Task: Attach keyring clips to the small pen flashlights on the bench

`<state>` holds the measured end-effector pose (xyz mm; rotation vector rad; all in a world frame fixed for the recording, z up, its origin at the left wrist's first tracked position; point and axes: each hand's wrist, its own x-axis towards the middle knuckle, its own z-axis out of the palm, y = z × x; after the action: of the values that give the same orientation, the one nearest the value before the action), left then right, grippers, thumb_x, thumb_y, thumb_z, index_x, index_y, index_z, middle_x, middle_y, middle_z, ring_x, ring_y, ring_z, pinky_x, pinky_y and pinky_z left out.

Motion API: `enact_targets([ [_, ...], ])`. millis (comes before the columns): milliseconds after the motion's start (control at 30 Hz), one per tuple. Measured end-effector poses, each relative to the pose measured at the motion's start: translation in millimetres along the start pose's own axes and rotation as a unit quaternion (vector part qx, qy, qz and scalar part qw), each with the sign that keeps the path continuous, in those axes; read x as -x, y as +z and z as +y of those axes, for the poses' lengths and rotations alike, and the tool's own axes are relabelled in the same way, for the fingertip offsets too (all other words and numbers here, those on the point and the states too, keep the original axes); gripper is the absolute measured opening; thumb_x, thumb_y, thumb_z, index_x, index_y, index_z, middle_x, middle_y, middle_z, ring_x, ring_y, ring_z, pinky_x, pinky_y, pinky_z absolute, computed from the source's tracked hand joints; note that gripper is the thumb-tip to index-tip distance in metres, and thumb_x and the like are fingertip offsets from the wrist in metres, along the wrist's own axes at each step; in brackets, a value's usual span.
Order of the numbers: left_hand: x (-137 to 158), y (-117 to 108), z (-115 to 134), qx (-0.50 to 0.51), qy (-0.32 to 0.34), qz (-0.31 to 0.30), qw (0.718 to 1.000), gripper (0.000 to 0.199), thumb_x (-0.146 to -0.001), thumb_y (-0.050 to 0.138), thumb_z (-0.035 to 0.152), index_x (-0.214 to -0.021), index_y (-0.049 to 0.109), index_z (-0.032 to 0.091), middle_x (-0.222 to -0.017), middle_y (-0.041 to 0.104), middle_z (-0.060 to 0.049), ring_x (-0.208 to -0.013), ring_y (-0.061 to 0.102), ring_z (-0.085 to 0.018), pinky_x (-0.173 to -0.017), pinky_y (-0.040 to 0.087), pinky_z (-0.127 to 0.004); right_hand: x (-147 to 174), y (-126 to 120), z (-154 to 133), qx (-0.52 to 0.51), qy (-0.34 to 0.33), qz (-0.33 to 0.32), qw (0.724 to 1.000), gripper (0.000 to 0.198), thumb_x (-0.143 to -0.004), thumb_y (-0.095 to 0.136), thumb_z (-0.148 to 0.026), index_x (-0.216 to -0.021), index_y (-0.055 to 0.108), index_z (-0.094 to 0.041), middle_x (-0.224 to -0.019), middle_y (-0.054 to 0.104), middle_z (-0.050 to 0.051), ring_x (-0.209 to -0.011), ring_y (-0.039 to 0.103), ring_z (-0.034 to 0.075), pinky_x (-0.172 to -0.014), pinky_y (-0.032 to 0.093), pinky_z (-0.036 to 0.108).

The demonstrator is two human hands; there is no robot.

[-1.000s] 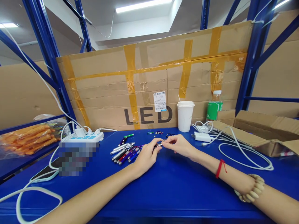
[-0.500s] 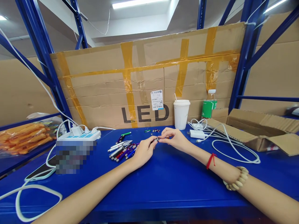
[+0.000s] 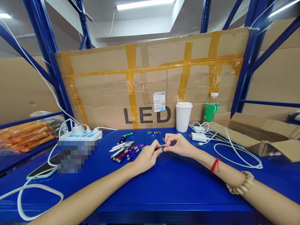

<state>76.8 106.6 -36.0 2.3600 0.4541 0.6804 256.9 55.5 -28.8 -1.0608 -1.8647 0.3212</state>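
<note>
My left hand [image 3: 147, 157] is closed in a pinch, its thumb and forefinger on a small dark-and-silver part [image 3: 161, 148]. From the other side, my right hand [image 3: 177, 144] pinches the same part, so the fingertips of both hands nearly meet. The fingers cover most of it, and its kind cannot be made out. Just left of my left hand lies a pile of metal-bodied pens [image 3: 124, 152] in silver, red, purple and blue, with a green one [image 3: 127, 134] behind. Several tiny coloured parts [image 3: 157, 132] are scattered on the blue tabletop beyond my hands.
A white lidded cup [image 3: 183, 117] and a green-labelled bottle [image 3: 211, 107] stand at the back. White cables [image 3: 234, 155] and an open cardboard box [image 3: 260, 132] lie to the right. On the left are a power strip [image 3: 93, 135] and a phone [image 3: 42, 170].
Both hands have come slightly nearer to me, still meeting at the small part. The fingers of my right hand are more curled. The whole view has shifted a little.
</note>
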Motion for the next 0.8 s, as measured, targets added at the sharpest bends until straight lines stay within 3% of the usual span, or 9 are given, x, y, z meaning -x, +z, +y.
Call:
enact_targets([
  [367, -1.1, 1.0, 0.9, -0.052, -0.001, 0.095, 0.994, 0.012, -0.082, 0.039, 0.028, -0.074, 0.043, 0.02, -0.083, 0.062, 0.002, -0.067, 0.053, -0.009, -0.064, 0.036, -0.019, -4.4, 10.3, -12.6, 0.002, 0.083, 0.05, 0.995, 0.038, -0.068, 0.063, -0.045, -0.052, 0.051, -0.012, -0.06, 0.049, 0.002, -0.055, 0.041, 0.008, -0.051, 0.033, 0.023],
  [467, -2.1, 0.6, 2.4, -0.037, 0.002, 0.105, 0.994, 0.012, -0.083, 0.041, 0.029, -0.077, 0.046, 0.02, -0.077, 0.061, 0.002, -0.069, 0.054, -0.008, -0.064, 0.037, -0.017, -5.8, 9.4, -13.5, -0.028, 0.115, 0.048, 0.992, 0.042, -0.065, 0.063, -0.051, -0.054, 0.053, -0.011, -0.06, 0.048, 0.001, -0.052, 0.04, 0.007, -0.048, 0.031, 0.022],
  [633, -3.9, -0.5, 6.5, -0.04, 0.006, 0.09, 0.995, 0.024, -0.085, 0.037, 0.032, -0.102, 0.052, 0.026, -0.077, 0.061, 0.003, -0.071, 0.056, -0.009, -0.067, 0.039, -0.018, -5.9, 9.6, -16.0, -0.058, 0.167, 0.052, 0.983, 0.045, -0.059, 0.067, -0.053, -0.054, 0.048, -0.013, -0.054, 0.046, -0.001, -0.044, 0.035, 0.005, -0.041, 0.026, 0.021],
  [800, -6.7, -1.1, 6.0, -0.075, -0.021, 0.082, 0.994, 0.029, -0.085, 0.035, 0.035, -0.105, 0.056, 0.029, -0.074, 0.063, 0.003, -0.07, 0.056, -0.01, -0.069, 0.039, -0.02, -7.8, 9.0, -10.3, -0.004, 0.157, 0.064, 0.985, 0.041, -0.068, 0.061, -0.051, -0.061, 0.051, -0.013, -0.058, 0.051, 0.0, -0.046, 0.039, 0.006, -0.044, 0.03, 0.021],
])
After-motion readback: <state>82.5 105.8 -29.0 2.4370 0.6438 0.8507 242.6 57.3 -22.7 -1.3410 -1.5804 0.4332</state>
